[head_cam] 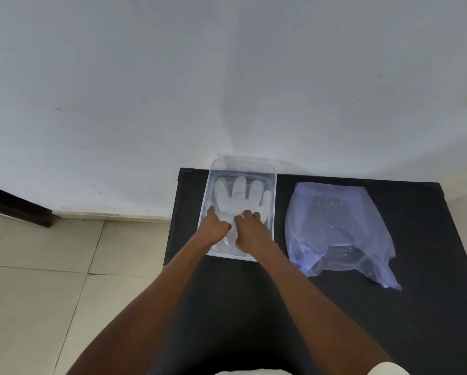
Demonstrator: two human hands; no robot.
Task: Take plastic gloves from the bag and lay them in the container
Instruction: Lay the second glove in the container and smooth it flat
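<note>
A clear plastic container [273, 209] stands at the far left of the black table. A see-through plastic glove [239, 194] lies flat inside it, fingers spread toward the wall. My left hand [216, 226] and my right hand [250, 230] rest side by side on the glove's cuff end, fingers curled and pressing down on it. A bluish transparent bag [335, 228] lies flat on the table to the right of the container, apart from both hands; its contents are hard to make out.
The black table [389, 320] stands against a white wall [227, 77]. The container's clear lid [254, 161] leans behind it at the wall. Tiled floor [51, 280] shows left of the table's edge.
</note>
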